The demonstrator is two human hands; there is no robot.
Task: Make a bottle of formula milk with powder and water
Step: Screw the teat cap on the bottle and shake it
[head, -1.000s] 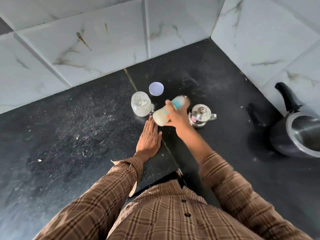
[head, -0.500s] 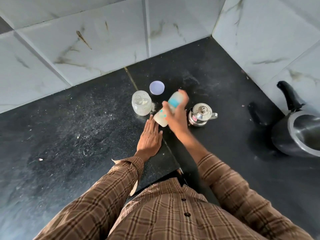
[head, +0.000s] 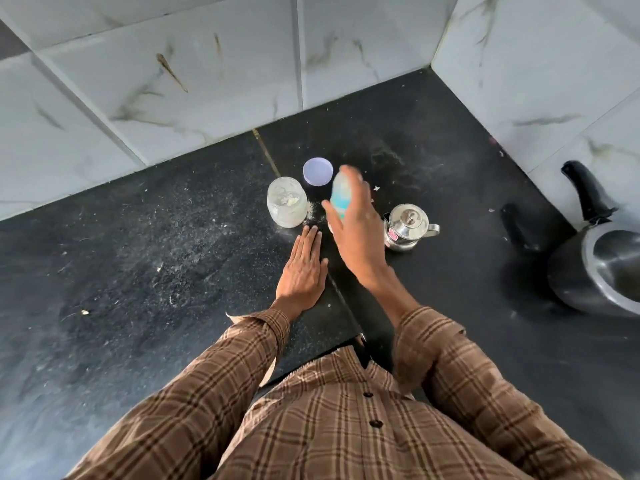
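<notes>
My right hand grips a baby bottle with a teal band, held above the black counter and blurred by motion, its far end pointing away from me. My left hand lies flat on the counter with straight fingers, just in front of the bottle. A clear glass jar with white powder inside stands open to the left of the bottle. Its pale lilac lid lies behind it. A small steel pot with a lid and spout stands to the right of my right hand.
A pressure cooker with a black handle sits at the right edge. White marble-look tiled walls close off the counter behind and to the right. Spilled powder dusts the black counter near the jar.
My right hand has swung the bottle from lying sideways to pointing away from me, moving up and back. My left hand stays flat on the counter.
</notes>
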